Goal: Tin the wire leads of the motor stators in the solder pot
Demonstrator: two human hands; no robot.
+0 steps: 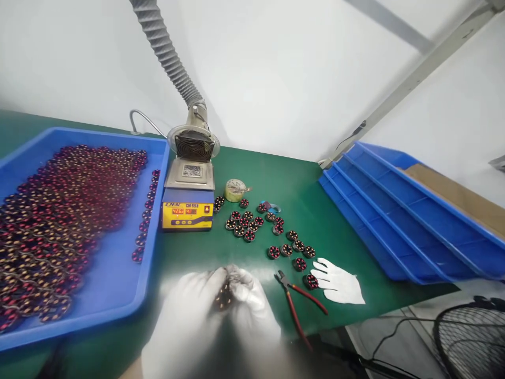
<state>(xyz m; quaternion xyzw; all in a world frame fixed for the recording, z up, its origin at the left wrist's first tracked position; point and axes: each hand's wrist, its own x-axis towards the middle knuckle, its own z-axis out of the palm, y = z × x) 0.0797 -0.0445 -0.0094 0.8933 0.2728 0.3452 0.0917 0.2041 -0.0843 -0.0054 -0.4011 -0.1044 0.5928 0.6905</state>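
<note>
Both hands wear white gloves and meet near the front edge of the table. My left hand (pixel 188 308) is closed on a small round wound motor stator (pixel 223 299), gripping its left side. From the other side, the fingertips of my right hand (pixel 252 300) pinch at the same stator's upper edge. Gloved fingers cover much of the stator, and some blur hides its detail. Red-handled cutters (pixel 291 300) lie with handles spread just right of my right hand. Beyond the hands, several loose stators (pixel 249 236) with red or tan windings rest on the green table (pixel 252 168).
A blue tray (pixel 152 263) full of stators fills the left. Beside it stands a yellow-fronted soldering unit (pixel 187 216) under a fume hose (pixel 169 47). A small round tin (pixel 234 191) sits behind. At right are a spare white glove (pixel 339 282) and tilted blue bins (pixel 394 221).
</note>
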